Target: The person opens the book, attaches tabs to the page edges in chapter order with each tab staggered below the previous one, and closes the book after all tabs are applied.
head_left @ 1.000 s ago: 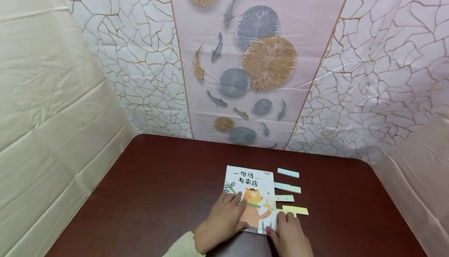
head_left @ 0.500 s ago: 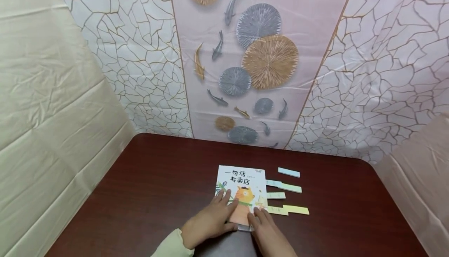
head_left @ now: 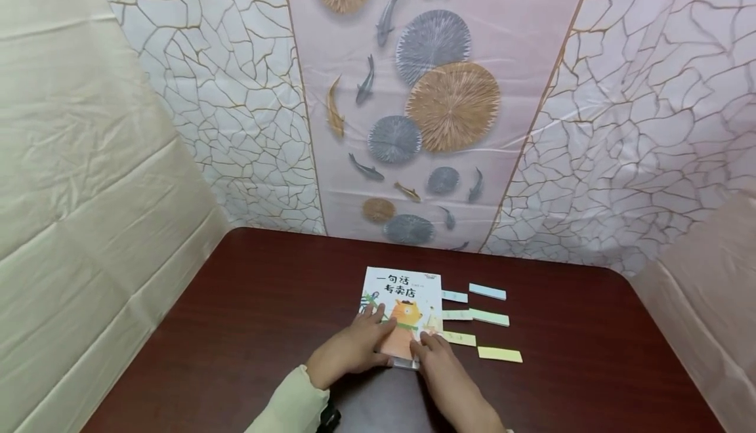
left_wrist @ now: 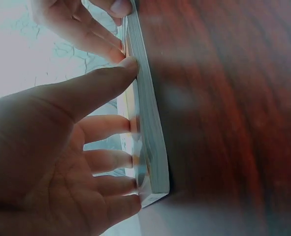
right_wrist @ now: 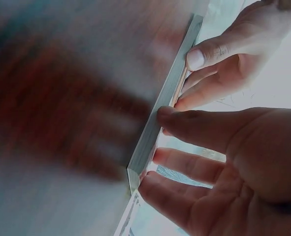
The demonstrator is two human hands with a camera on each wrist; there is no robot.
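Note:
A white picture book (head_left: 390, 288) with an orange cat on its cover lies flat on the table. Spread fingers of my left hand (head_left: 351, 348) rest on the cover's lower left, its thumb at the near edge. My right hand (head_left: 443, 371) touches the lower right of the cover, and its thumb (right_wrist: 169, 114) lies against the book's near side. Out from the right edge of the book stick a blue tab (head_left: 455, 296), a green tab (head_left: 457, 315) and a yellow tab (head_left: 459, 339), with small handwriting on them.
Right of the book lie sticky-note pads: a blue pad (head_left: 487, 291), a green pad (head_left: 489, 317) and a yellow pad (head_left: 499, 354). The dark red table (head_left: 254, 295) ends at a patterned curtain (head_left: 401, 184) behind, with cream cloth (head_left: 106, 210) on the left.
The book has slid left and then away from me, its tabs moving with it. Both hands have travelled along; the right hand has shifted from the lower right corner onto the cover.

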